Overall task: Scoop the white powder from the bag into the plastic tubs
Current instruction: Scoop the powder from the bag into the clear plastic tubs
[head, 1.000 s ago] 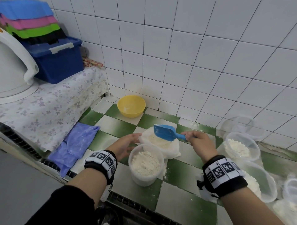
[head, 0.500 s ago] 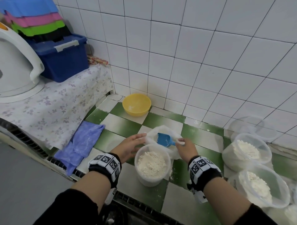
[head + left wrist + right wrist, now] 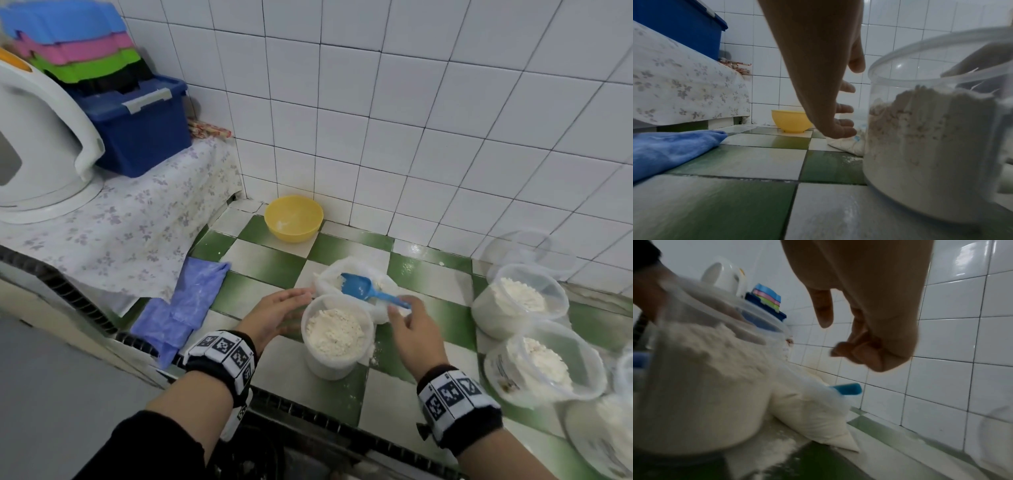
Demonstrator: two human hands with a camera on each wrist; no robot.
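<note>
The scoop (image 3: 363, 289) lies in the bag (image 3: 356, 270), behind the filled tub (image 3: 334, 337). Left hand (image 3: 277, 313) open beside the tub; right hand (image 3: 411, 334) loosely curled, empty.

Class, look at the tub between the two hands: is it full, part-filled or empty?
Nearly full. The tub stands upright with no lid, and the white powder heaps up close under its rim.

Home kitchen, by the look of it. White glazed wall tiles (image 3: 428, 113) behind a counter of green-and-white checked tiles (image 3: 270, 263). White electric kettle (image 3: 37, 137) on a floral cloth (image 3: 137, 219); blue lidded storage box (image 3: 144, 130) with coloured lids stacked on top. Yellow bowl (image 3: 293, 218), blue rag (image 3: 185, 308), flour-filled plastic tubs (image 3: 520, 301).
</note>
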